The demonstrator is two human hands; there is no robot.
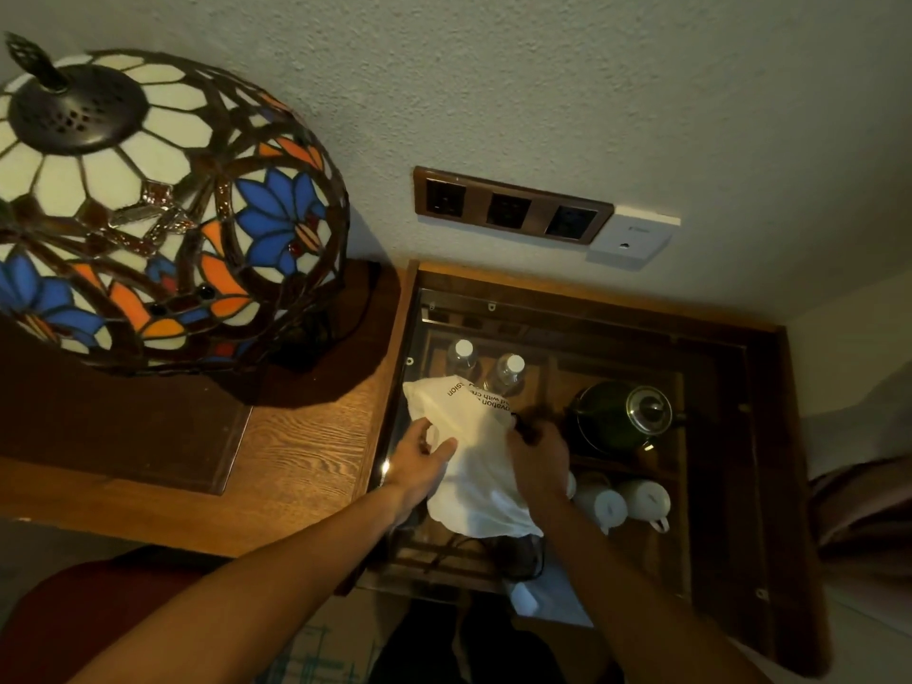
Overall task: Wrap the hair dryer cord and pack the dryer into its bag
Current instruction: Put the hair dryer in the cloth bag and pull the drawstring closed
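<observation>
A white cloth bag (476, 451) with black printed text lies on the glass top (617, 348) of a wooden cabinet. My left hand (419, 461) pinches the bag's left edge. My right hand (540, 461) presses on the bag's right side, with something small and dark (520, 424) at its fingertips. A black shape with a cord (513, 555) sticks out from under the bag's near end; it looks like the hair dryer, mostly hidden.
A stained-glass lamp (148, 204) stands on the wooden desk (306, 446) to the left. Wall sockets (508, 207) sit above the cabinet. Under the glass are two water bottles (486, 365), a dark kettle (622, 412) and white cups (622, 501).
</observation>
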